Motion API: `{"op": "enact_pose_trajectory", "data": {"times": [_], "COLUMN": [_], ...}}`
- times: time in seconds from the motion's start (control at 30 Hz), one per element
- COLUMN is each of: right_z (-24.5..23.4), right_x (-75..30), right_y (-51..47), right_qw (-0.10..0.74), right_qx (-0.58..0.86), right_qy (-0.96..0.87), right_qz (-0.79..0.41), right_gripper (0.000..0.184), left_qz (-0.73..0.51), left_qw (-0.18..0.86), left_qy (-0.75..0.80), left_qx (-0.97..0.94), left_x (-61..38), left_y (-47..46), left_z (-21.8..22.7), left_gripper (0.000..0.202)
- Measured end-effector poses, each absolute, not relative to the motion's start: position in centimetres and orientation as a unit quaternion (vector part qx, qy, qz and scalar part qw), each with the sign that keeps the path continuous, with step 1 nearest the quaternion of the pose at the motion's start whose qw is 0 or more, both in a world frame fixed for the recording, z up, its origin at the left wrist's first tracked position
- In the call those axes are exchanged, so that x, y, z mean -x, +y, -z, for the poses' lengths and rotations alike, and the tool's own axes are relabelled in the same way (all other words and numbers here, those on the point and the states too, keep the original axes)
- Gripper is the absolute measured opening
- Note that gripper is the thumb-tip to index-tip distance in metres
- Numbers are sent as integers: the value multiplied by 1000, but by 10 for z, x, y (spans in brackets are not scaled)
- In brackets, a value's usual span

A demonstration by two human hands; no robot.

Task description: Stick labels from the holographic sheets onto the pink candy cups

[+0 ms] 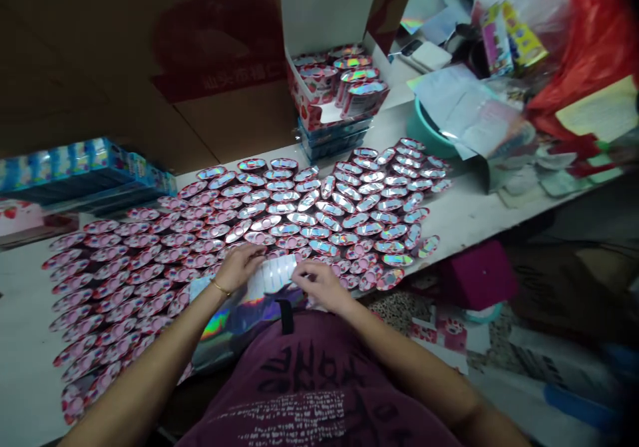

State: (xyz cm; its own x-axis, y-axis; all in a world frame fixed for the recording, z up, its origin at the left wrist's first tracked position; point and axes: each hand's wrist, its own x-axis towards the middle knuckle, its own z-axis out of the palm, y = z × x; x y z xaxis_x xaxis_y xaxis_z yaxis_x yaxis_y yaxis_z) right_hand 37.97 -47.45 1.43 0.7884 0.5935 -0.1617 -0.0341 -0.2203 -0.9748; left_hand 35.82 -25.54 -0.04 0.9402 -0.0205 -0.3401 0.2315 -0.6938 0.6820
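Low in front of me, at the table's near edge, lies a pale sheet with several whitish strips (273,275), apparently a sticker sheet. My left hand (238,269) grips its left side with curled fingers. My right hand (322,283) is closed in a pinch at the sheet's right edge; whether a single sticker sits between the fingertips is too small to tell. Under the sheet a shiny holographic film (234,324) lies against my lap. Many small oval-topped red and pink packs (284,197) stand in tight rows just beyond both hands.
An opened box (310,116) with similar packs stands at the back on blue boxes (334,140). Blue packages (74,167) line the back left before a large carton (214,68). On the right are a teal basin (429,131), papers and a red bag (594,41).
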Motion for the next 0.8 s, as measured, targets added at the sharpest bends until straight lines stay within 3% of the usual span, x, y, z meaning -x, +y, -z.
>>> {"op": "enact_pose_trajectory", "data": {"times": [0.13,0.27,0.6,0.8], "right_z": [-13,2,30,45], "right_x": [-389,-392,-402,-418], "right_y": [-547,-592,-616,-613], "right_qw": [670,684,685,667], "right_qx": [688,674,676,716], "right_qy": [47,165,232,165], "right_qz": [-274,-224,-142,-120], "right_gripper": [17,23,27,26], "left_qz": [274,320,283,246], "left_qw": [614,706,721,676], "left_qy": [29,117,237,329], "left_qx": [-740,-621,-586,-612], "left_x": [-382,-394,-404,-408], "left_y": [-341,-412,-462,-471], "left_z": [-10,2,16,35], "left_gripper": [41,42,32,11]}}
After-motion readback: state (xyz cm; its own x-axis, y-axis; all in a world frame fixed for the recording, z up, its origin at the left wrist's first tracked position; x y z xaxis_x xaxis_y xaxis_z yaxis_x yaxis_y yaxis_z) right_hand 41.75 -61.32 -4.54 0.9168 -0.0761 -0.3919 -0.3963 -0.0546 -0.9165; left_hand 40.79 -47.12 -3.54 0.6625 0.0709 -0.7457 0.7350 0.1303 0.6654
